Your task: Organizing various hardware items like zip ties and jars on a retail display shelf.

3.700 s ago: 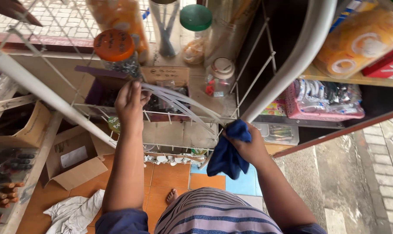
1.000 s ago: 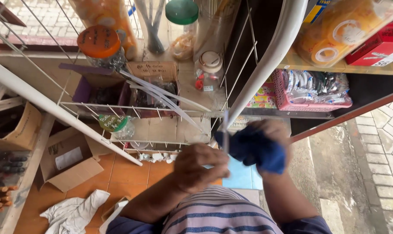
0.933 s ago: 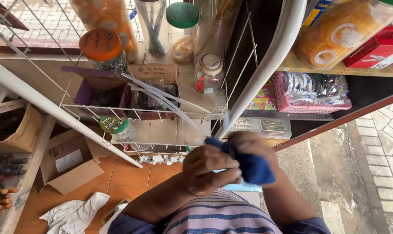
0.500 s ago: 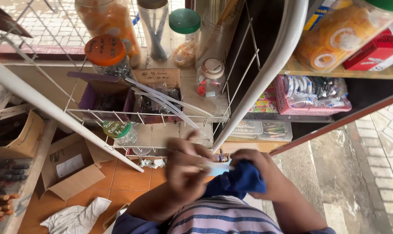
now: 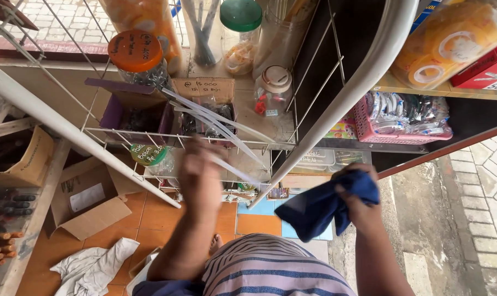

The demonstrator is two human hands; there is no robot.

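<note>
Looking down from the head camera, the view took in a white wire rack that filled the frame from 9 to 1 o'clock, its long white tubular leg slanting from 1 o'clock towards centre. A cardboard box lay opened on the orange floor at 8 o'clock, with a crumpled white cloth below it at 7 o'clock. A pink basket of packets sat on a shelf at 3 o'clock.

On the rack stood an orange-lidded jar at 11 o'clock and a green-lidded jar at 12 o'clock. A smaller green-lidded bottle lay on the lower tier, just left of centre.

The right hand, at 4 o'clock, was clenched around a dark blue cloth, which hung in a bunch to the hand's left, clear of the rack. The left hand, near centre, was raised towards the rack's lower tier beside several thin clear plastic strips. It was blurred by motion, so whether it gripped a strip could not be told.
</note>
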